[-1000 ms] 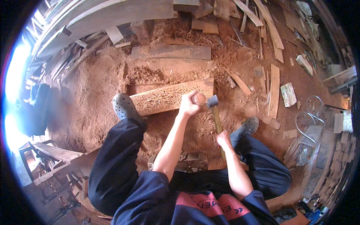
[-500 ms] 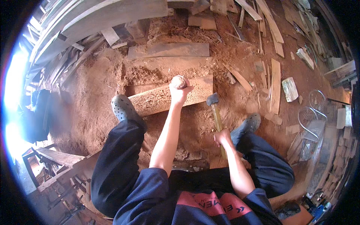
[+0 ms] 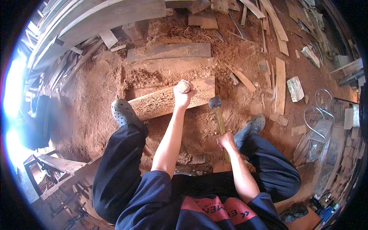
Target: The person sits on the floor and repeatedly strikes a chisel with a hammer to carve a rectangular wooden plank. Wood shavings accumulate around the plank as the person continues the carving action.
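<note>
My left hand [image 3: 182, 96] is wrapped round an upright handle with a pale, battered round top [image 3: 184, 86], over a light board [image 3: 145, 107] pitted with many small marks; whatever is below that top is hidden by the hand. My right hand [image 3: 226, 141] grips the yellowish handle of a hammer [image 3: 215, 102], whose dark head is raised right of my left hand, near the board's right end. My grey perforated clog [image 3: 122, 112] rests at the board's left end.
A grey plank [image 3: 168, 51] lies beyond the board. Stacked planks [image 3: 96, 21] fill the upper left, loose strips [image 3: 280, 86] and a pale block [image 3: 295, 89] lie rightward. Bent wire racks [image 3: 320, 115] stand at the right, a wooden frame [image 3: 61, 165] at lower left. Sawdust-covered ground [image 3: 84, 88] surrounds me.
Since a second ago my left hand has moved up and left along the board, turning the handle's round top toward the camera. The hammer in my right hand has shifted slightly.
</note>
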Available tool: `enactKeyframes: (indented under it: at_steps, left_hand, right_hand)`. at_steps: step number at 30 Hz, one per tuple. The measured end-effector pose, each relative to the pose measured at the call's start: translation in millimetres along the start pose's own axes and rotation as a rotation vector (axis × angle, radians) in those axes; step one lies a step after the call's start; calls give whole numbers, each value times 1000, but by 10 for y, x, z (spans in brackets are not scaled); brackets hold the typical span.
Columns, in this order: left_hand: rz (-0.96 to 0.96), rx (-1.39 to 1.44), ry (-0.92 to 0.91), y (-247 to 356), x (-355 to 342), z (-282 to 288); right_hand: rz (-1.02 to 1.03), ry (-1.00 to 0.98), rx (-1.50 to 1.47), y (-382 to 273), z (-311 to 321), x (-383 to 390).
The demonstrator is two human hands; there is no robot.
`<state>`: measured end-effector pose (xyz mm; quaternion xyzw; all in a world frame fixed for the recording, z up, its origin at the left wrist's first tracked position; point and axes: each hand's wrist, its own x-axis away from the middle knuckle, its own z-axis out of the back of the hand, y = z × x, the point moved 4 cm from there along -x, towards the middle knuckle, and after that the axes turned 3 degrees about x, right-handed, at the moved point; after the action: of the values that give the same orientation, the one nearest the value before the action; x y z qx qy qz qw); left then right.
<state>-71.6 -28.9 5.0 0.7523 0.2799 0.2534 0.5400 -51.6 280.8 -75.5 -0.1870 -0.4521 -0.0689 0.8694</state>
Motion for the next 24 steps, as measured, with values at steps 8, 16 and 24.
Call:
enactKeyframes:
  at_steps: [8, 16, 24]
  left_hand:
    - [15, 2, -9, 18, 20, -41]
    - [-8, -56, -89, -91, 30, -15]
    - [-15, -145, -154, -282, -23, 28]
  right_hand:
    - [-36, -27, -56, -217, 90, 253]
    - [-38, -61, -66, -180, 45, 197]
    - [180, 55, -191, -210, 132, 223]
